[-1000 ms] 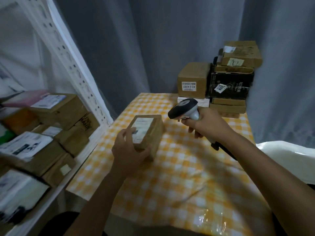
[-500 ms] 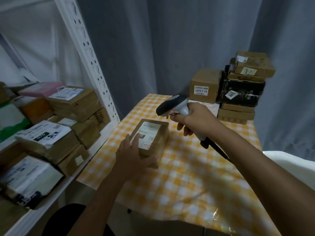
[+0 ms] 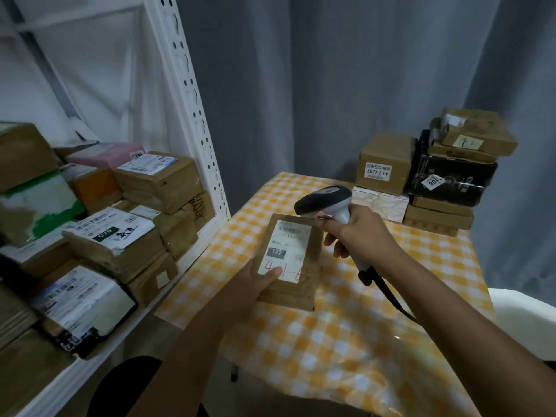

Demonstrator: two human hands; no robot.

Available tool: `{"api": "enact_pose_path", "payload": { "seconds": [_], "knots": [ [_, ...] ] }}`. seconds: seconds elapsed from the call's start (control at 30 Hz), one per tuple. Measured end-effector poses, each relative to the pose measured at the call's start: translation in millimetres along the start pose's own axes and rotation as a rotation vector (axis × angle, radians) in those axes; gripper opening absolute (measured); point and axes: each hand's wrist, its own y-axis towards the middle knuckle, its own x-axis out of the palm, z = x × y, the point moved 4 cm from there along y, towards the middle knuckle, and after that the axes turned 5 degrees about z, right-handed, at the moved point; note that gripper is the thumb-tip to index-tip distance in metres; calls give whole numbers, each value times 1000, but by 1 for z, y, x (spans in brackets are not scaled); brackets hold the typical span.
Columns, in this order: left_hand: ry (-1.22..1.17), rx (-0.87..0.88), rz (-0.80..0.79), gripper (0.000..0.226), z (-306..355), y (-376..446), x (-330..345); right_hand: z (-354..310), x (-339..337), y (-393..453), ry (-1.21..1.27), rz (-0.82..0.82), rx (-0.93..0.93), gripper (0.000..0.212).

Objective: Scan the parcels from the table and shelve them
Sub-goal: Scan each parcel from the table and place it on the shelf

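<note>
On the desk [image 3: 406, 311], left hand [image 3: 246, 288] fingers curl round the near end of the parcel [image 3: 290, 260], thumb pressed on its label (red writing). Right hand [image 3: 361, 233] fingers wrap the scanner [image 3: 326, 201] grip, head just above the parcel's far edge. Stacked boxes [image 3: 433, 173] behind; shelf [image 3: 198, 251] left, full.

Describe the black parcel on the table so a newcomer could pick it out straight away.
Start at the table with the yellow checked cloth and look to its far right corner, where parcels are stacked against the grey curtain. The black parcel sits midway up the taller, right-hand stack. It is the only glossy black one among brown cardboard boxes, and carries a white tag reading 108.
</note>
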Motion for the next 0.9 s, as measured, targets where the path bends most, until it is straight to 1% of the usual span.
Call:
{"api": "enact_pose_path", "payload": {
  "seconds": [0.03, 0.07, 0.2, 0.3, 0.37, 0.43, 0.47, 0.53, 0.57, 0.6, 0.7, 0.77, 0.8, 0.9],
  "knots": [
    [-6, 19, -4, 37, -1, -5, 3, 0, 1, -1, 8, 11, 2, 20],
    [-15, 33, -12, 34, -1, -9, 5, 1, 2, -1, 17, 20, 4, 19],
    [-46, 67, -64, 54, -7, -15, 7, 1, 6, -4, 28, 29, 2, 14],
    [-93, 47, -53, 64, -8, -14, 7, -3, 4, -8, 22, 21, -15, 16],
    [-143, 74, 39, 59, -5, -11, 5, -8, -1, -10, 29, 21, -21, 16],
    [-181, 97, 195, 59, -4, -3, 4, -14, -6, -10, 45, 14, -19, 14],
    [-194, 111, 257, 64, -3, 0, 5, -18, -8, -10, 51, 0, -18, 13],
    [-222, 126, 350, 84, -6, 3, 9, -26, -10, -11, 74, -34, -10, 14],
    [-229, 123, 373, 91, -8, 4, 12, -29, -9, -12, 95, -50, -3, 15],
    [-235, 122, 391, 93, -11, 5, 15, -32, -8, -13, 116, -64, 0, 17],
    [-246, 147, 434, 75, -11, 1, 21, -37, -5, -17, 180, -93, 20, 23],
    [-243, 161, 444, 53, -15, 3, 22, -39, -2, -19, 257, -112, 58, 26],
    [-253, 175, 446, 46, -16, 4, 22, -39, 0, -21, 288, -122, 77, 28],
    [-256, 219, 431, 41, -15, 3, 23, -41, 6, -24, 326, -136, 101, 29]
  ]
}}
